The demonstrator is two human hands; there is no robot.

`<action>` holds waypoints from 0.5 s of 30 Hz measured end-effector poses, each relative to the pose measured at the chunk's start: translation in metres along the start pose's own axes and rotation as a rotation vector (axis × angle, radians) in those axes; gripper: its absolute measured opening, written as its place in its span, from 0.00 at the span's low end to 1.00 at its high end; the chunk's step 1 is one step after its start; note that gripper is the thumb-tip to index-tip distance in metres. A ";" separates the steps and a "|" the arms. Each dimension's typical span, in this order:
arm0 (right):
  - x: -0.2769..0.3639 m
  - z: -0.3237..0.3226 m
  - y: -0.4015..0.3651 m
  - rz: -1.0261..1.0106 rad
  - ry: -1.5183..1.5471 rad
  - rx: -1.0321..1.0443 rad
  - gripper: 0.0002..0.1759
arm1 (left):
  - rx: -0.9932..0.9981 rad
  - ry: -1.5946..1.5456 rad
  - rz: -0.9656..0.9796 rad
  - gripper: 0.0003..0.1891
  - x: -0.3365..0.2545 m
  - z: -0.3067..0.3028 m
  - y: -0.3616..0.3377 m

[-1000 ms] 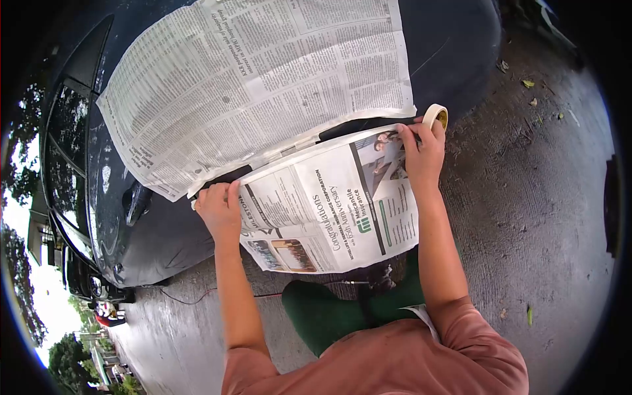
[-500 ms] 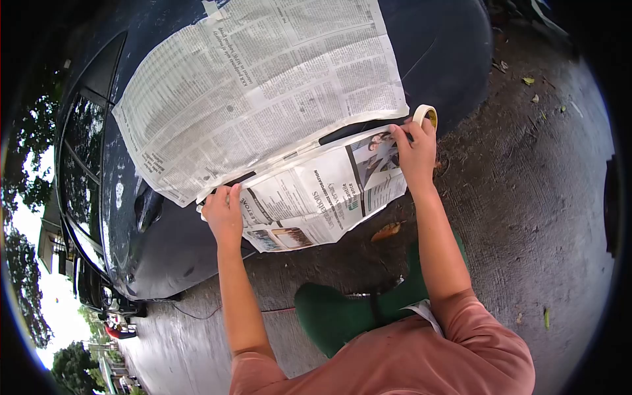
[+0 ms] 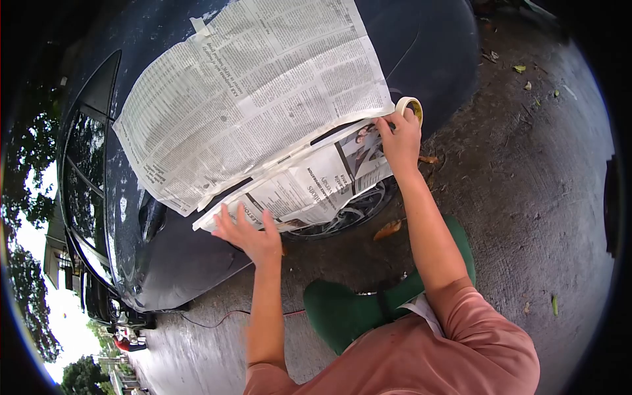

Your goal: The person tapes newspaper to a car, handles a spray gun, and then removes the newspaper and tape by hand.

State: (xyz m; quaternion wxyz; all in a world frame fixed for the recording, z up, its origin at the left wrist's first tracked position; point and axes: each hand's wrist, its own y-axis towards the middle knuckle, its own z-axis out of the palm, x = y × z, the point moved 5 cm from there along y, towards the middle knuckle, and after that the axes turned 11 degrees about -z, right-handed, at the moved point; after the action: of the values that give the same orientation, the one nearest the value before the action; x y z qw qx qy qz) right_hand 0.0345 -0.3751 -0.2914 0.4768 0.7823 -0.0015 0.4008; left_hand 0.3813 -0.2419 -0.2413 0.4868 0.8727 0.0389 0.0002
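Note:
A large newspaper sheet [image 3: 263, 85] covers part of the dark car body [image 3: 178, 257]. Below its lower edge lies a second, printed newspaper sheet [image 3: 313, 184], with narrow dark gaps between the two. My left hand [image 3: 250, 230] has its fingers spread over the lower sheet's left end. Near the right end, my right hand [image 3: 400, 135] pinches the lower sheet's upper corner between thumb and fingers. A roll of tape [image 3: 413, 107] sits against the fingers of that same hand.
A wheel [image 3: 349, 214] shows under the lower sheet. Dry leaves lie on the wet concrete ground [image 3: 526, 197]. A thin cable [image 3: 224, 319] runs along the ground. Far off at the lower left, a person in red [image 3: 123, 343] is near another vehicle.
My left hand has let go of the sheet's left corner, spread its fingers and moved right and down. The lower sheet now rests nearer the car, uncovering the wheel below it.

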 end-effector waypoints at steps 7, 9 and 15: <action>0.002 -0.004 0.002 -0.026 -0.016 0.006 0.11 | 0.518 -0.175 0.411 0.40 -0.089 0.063 -0.002; 0.002 -0.005 0.002 -0.028 -0.003 0.005 0.11 | 0.520 -0.100 0.460 0.42 -0.091 0.073 0.006; -0.013 -0.014 0.006 0.003 0.015 -0.023 0.11 | 0.450 -0.047 0.606 0.43 -0.096 0.078 0.007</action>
State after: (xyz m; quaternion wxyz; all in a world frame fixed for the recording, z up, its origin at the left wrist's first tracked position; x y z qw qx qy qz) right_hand 0.0152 -0.3730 -0.2920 0.4850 0.7739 -0.0035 0.4073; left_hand 0.2893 -0.3186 -0.2733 0.2617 0.9294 -0.2330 0.1155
